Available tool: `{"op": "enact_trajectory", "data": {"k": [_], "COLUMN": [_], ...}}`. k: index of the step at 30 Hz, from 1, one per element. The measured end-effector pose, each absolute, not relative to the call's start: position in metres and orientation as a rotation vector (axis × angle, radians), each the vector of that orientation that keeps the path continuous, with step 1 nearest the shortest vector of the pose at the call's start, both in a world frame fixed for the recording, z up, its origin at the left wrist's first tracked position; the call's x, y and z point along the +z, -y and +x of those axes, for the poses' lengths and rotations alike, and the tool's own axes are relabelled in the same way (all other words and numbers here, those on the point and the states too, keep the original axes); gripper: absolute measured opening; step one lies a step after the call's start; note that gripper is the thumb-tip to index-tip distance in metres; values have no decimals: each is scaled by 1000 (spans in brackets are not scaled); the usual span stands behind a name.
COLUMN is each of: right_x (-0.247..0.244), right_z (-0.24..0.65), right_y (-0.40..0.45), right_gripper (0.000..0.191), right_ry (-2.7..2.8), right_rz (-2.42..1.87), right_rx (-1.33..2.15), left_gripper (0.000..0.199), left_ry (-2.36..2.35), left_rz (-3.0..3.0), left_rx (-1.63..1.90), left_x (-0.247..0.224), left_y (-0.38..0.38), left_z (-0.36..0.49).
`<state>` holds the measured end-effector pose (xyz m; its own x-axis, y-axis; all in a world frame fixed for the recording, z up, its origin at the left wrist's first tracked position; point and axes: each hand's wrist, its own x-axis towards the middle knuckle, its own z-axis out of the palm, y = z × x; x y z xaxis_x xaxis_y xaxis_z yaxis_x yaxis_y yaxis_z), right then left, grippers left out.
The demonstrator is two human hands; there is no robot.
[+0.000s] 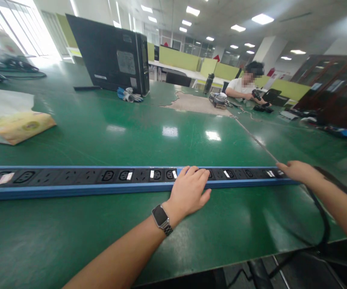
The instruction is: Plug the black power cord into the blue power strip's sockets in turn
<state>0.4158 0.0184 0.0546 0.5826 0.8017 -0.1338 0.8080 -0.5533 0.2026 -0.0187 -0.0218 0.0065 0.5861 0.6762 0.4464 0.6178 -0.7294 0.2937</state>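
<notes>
A long power strip point(81, 187) with a blue housing and a black face lies across the green table. Several sockets line its face, some bearing small white stickers. Over its middle, my left hand point(190, 185) has its fingers bent across the top towards the far edge and its thumb on the near side. A dark watch point(161, 218) is on that wrist. My right hand point(295, 170) holds the strip's right end, with most of its fingers hidden behind it. A black cable point(324, 216) hangs in a loop below the right forearm.
A yellow-and-white tissue pack point(25, 124) lies at left. Behind it stands a black computer tower point(110, 56), with gloves point(129, 95) at its foot. A bottle point(209, 83) and a metal device point(219, 99) are farther back. A person point(236, 88) sits across, handling a dark tool point(256, 95).
</notes>
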Motion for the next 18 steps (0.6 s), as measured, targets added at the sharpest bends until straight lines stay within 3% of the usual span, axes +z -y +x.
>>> {"op": "enact_trajectory", "data": {"k": [9, 18], "right_x": [56, 72], "right_z": [380, 332], "right_y": [-23, -9], "right_gripper": [49, 53], "right_ry": [-1610, -1646], "right_rz": [2449, 2448], "right_rx": [-117, -423], "left_gripper": [40, 40], "left_ry": [-1093, -1115], "left_rz": [2722, 2726], "left_rx": [835, 846], "left_x": [7, 6], "left_y": [22, 22], "left_z": [-19, -18]}}
